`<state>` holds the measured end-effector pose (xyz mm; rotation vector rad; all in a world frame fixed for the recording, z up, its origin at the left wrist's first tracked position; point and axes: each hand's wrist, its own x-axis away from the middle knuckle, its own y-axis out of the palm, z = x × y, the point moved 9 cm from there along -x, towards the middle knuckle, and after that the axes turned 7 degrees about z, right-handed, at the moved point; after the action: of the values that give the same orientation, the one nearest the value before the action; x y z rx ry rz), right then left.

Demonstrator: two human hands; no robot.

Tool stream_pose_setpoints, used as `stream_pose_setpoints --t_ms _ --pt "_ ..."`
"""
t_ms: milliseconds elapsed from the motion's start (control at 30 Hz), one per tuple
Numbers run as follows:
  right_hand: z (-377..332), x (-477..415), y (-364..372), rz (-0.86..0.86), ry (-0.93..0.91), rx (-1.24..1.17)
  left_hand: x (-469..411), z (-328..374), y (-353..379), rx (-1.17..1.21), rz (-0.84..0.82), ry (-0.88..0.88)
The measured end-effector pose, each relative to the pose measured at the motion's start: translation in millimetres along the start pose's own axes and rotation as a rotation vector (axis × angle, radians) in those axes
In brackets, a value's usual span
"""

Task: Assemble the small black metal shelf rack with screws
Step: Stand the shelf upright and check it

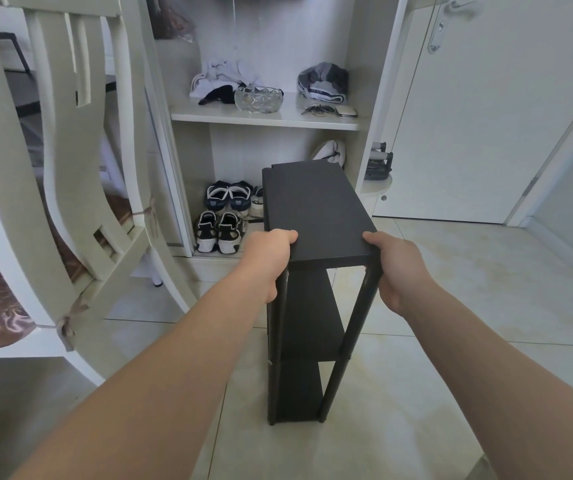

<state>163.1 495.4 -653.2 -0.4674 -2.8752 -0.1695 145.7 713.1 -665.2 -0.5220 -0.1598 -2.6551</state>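
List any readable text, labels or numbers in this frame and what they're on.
No text can be read.
Folded garment on the cupboard shelf: waistband print, too blurred to read.
Black shelf rack, gripped by left hand and right hand: no label visible.

black shelf rack (316, 209) | upright on tiled floor | three tiers (top panel matte, near end gripped)

1 rack (316, 209) w/ 3 shelves, 2 hands (L (269, 261), R (401, 268)), 1 glass bowl (258, 98), 2 prs sneakers (224, 199), 1 chair (56, 161).
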Motion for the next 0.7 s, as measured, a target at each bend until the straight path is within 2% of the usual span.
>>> stream_pose_setpoints --t_ms 467,533,700 --pt "4 4 -2 0.083 0.013 0.084 5 -1 1 -0.004 0.015 0.009" --pt "5 6 -4 0.082 0.033 0.077 8 -1 -1 0.013 0.024 0.052" --pt "3 3 -12 0.097 0.09 0.002 25 5 3 0.024 0.047 0.288"
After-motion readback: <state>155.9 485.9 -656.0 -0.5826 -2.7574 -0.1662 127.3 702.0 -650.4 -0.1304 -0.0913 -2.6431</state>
